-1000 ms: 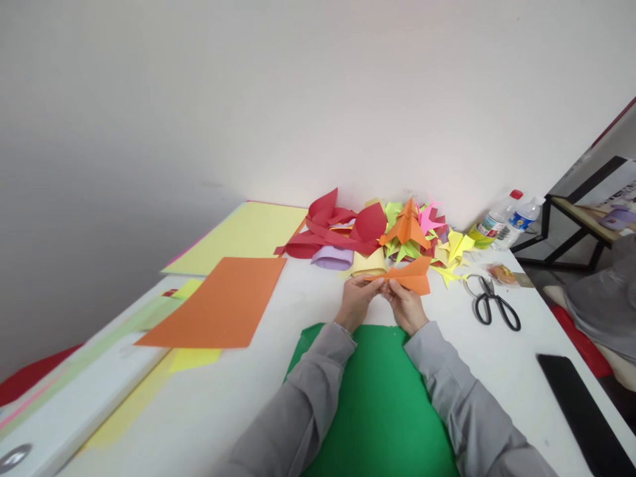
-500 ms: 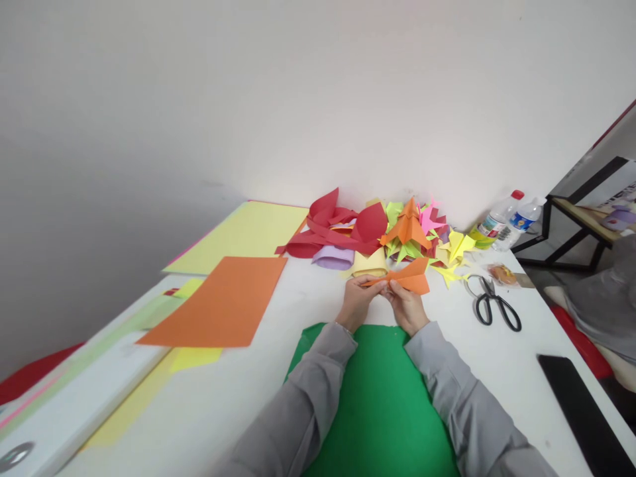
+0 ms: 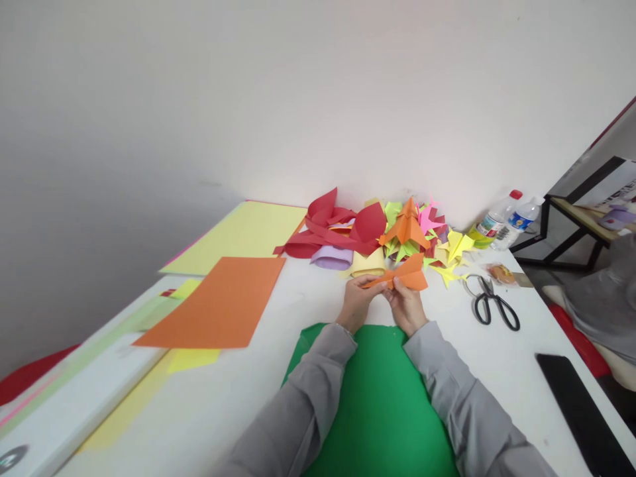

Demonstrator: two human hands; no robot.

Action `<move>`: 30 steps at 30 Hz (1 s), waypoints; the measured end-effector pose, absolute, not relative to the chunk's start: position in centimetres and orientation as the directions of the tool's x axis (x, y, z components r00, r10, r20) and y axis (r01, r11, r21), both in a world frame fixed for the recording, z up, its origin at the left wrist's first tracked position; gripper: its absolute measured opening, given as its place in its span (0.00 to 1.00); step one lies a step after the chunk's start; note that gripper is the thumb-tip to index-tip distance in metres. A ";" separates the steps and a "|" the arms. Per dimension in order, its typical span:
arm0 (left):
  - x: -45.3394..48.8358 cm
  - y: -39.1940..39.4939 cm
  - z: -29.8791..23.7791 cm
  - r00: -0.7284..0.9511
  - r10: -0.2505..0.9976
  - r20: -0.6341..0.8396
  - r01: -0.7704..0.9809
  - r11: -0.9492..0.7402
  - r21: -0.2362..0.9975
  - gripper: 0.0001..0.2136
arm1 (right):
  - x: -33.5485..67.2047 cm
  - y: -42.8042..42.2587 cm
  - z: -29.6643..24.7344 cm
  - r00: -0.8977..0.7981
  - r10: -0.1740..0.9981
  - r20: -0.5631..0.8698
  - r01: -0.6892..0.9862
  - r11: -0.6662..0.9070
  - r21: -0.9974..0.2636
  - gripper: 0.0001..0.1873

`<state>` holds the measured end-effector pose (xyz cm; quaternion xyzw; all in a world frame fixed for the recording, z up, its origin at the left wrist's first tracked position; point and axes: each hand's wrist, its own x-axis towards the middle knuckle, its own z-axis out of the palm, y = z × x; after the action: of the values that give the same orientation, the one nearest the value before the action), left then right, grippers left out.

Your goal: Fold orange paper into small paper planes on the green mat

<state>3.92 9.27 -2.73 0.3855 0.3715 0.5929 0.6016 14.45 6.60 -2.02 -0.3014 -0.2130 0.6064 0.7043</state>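
Note:
A folded orange paper piece (image 3: 407, 278) is held just above the white table (image 3: 278, 371), between both of my hands. My left hand (image 3: 356, 301) pinches its narrow left end. My right hand (image 3: 407, 308) grips its wider right part from below, fingers closed on the fold. Both grey sleeves reach over a green sheet (image 3: 382, 404) that lies flat in front of me. Right behind the hands is a heap of folded and scrap coloured paper (image 3: 382, 235), with another folded orange figure (image 3: 406, 225) on top.
A flat orange sheet (image 3: 218, 301) and a yellow sheet (image 3: 243, 235) lie to the left. Black scissors (image 3: 491, 305) lie to the right, two plastic bottles (image 3: 507, 215) stand at the back right, and a black flat object (image 3: 581, 411) lies near the right edge.
The orange piece has tilted and risen slightly in my hands, its right wing turned a little upward. Everything else stays where it was.

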 end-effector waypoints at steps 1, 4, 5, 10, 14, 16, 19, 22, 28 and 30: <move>4.0 9.2 -2.6 0.018 1.000 0.014 -0.420 -0.005 0.908 0.13 | 14.5 6.6 -2.0 0.169 0.983 -0.065 -0.732 0.081 -0.677 0.13; 4.0 9.0 -2.3 0.022 0.999 0.025 -0.394 -0.014 0.919 0.12 | 14.4 6.6 -1.9 0.166 0.984 -0.059 -0.739 0.084 -0.668 0.13; 4.0 8.9 -2.2 0.023 0.999 0.026 -0.388 -0.015 0.922 0.11 | 14.3 6.6 -1.8 0.169 0.984 -0.058 -0.740 0.088 -0.667 0.13; 3.8 8.9 -2.3 0.016 1.000 0.024 -0.363 -0.017 0.932 0.11 | 14.4 6.5 -1.6 0.171 0.984 -0.049 -0.749 0.098 -0.655 0.13; 3.9 9.1 -2.5 0.017 0.999 0.029 -0.348 -0.021 0.937 0.10 | 14.5 6.6 -1.5 0.188 0.981 -0.046 -0.726 0.107 -0.679 0.14; 3.9 9.0 -2.5 0.014 0.999 0.029 -0.346 -0.022 0.938 0.10 | 14.5 6.7 -1.6 0.195 0.979 -0.058 -0.732 0.106 -0.672 0.15; 3.8 8.9 -2.2 0.012 1.000 0.021 -0.342 -0.015 0.940 0.10 | 14.7 6.9 -2.0 0.192 0.977 -0.098 -0.758 0.084 -0.647 0.14; 3.8 8.9 -1.9 0.019 1.000 0.016 -0.338 -0.009 0.941 0.10 | 15.0 7.1 -2.3 0.190 0.974 -0.126 -0.768 0.067 -0.637 0.12; 3.7 9.0 -2.0 0.006 1.000 0.007 -0.340 -0.004 0.941 0.10 | 15.5 7.4 -2.5 0.188 0.972 -0.139 -0.782 0.063 -0.620 0.12; 3.6 9.1 -2.0 0.000 1.000 0.006 -0.339 -0.005 0.941 0.10 | 15.8 7.5 -2.5 0.187 0.972 -0.144 -0.786 0.060 -0.615 0.12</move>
<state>3.62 9.06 -2.01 0.4085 0.4049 0.5796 0.5774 15.80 7.51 -2.47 -0.2963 -0.1564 0.6181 0.7111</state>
